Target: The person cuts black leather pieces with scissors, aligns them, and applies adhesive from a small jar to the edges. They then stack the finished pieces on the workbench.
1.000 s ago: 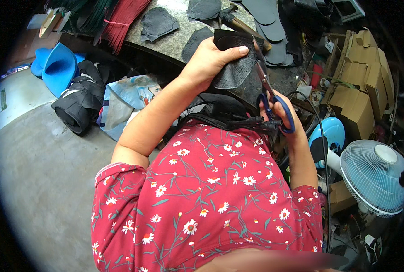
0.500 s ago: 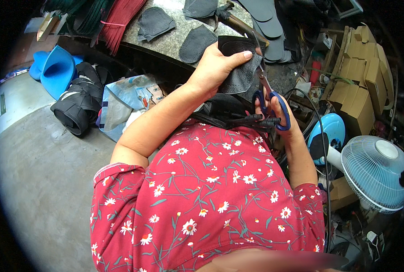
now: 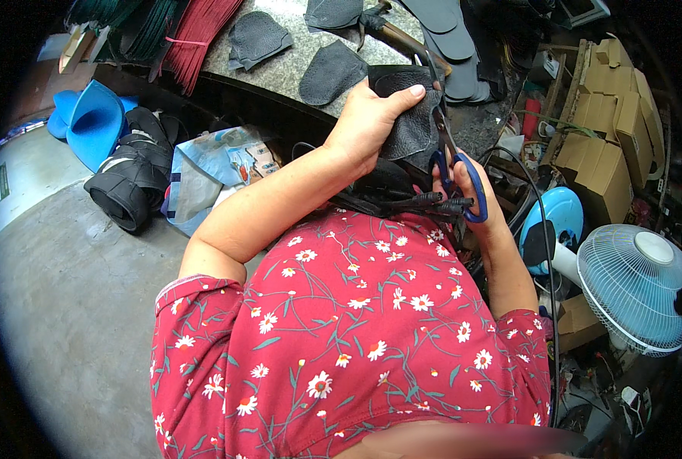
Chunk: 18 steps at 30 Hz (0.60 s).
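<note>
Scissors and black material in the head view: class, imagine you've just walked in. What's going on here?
A person in a red floral top grips a black leather-like piece in the left hand, thumb on top. The right hand holds blue-handled scissors, their blades at the piece's right-hand edge. Beyond, more black pieces lie on a speckled worktop, near a wooden-handled tool and grey sole-shaped pieces.

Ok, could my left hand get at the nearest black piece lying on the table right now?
Probably yes: that loose piece lies close beyond your left hand, with nothing seen on top of it. But the hand is gripping another black piece, so it may have to let go first.
</note>
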Available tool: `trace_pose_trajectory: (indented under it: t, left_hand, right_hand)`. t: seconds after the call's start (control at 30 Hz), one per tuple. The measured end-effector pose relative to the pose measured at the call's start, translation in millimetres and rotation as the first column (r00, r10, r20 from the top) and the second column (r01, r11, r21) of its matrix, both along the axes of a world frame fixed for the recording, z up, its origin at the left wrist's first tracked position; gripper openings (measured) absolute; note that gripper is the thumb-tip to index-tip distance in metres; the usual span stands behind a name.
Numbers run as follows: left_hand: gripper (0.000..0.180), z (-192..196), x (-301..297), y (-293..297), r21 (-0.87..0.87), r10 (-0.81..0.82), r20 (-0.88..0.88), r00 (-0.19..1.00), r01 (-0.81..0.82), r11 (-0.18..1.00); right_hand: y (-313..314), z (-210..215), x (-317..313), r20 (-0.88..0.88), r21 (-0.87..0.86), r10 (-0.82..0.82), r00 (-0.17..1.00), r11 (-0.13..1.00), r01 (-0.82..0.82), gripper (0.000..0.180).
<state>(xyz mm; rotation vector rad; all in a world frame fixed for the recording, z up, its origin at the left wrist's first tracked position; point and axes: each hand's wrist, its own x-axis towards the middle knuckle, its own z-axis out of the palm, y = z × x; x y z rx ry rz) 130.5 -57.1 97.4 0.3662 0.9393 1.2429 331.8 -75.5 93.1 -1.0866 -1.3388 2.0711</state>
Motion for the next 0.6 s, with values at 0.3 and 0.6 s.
trace_pose_trajectory:
  t: [0.3, 0.6]
  left_hand:
    - [0.021, -0.6, -6.3, 0.3, -0.032, -0.046, 0.058, 0.997, 0.048, 0.998]
    - [0.024, 8.1, -18.3, 1.6, 0.04, -0.11, -0.19, 0.976, 0.119, 0.992]
  right_hand:
    - [-7.3, -0.9, -2.6, -0.01, -0.007, -0.056, 0.998, 0.998, 0.056, 0.049]
    - [8.7, 0.5, -5.6, 0.013, 0.047, 0.029, 0.999, 0.998, -0.029, 0.054]
